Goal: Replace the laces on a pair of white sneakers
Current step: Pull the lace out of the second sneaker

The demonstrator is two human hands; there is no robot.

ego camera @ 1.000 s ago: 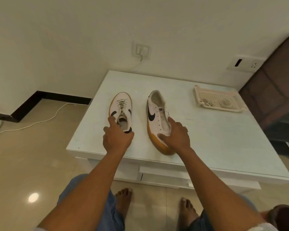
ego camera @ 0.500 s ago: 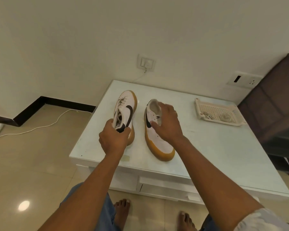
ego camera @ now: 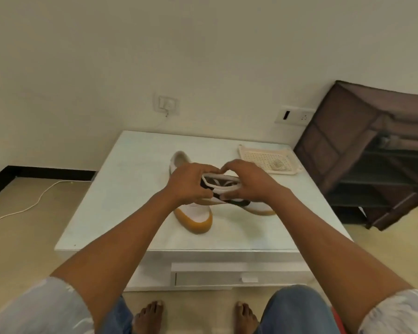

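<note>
Well to the left of the fingers, a white cable (ego camera: 29, 206) trails over the floor, off the low white table (ego camera: 130, 189). Just beneath the left hand (ego camera: 191, 184) one white sneaker (ego camera: 196, 214) sits flat on its gum sole, toe toward the person, apparently parked there while its mate gets attention. The left hand curls round one end of the second sneaker (ego camera: 227, 189), fingers over the top and thumb below. That shoe is turned side-on between the two sets of fingers, black swoosh showing; whether it is lifted clear of the tabletop cannot be told. The right hand (ego camera: 249, 182) grips the other end in the same way, thumb pressed near the middle. Held at both ends like this, the shoe is steadied, probably so that the lacing can be reached and the old lace worked out. Beyond the right fingers lies a perforated tray (ego camera: 253, 156) with a pale bundle (ego camera: 278, 163), possibly the new laces, kept near. Farther right stands a dark shoe rack (ego camera: 372, 153).
</note>
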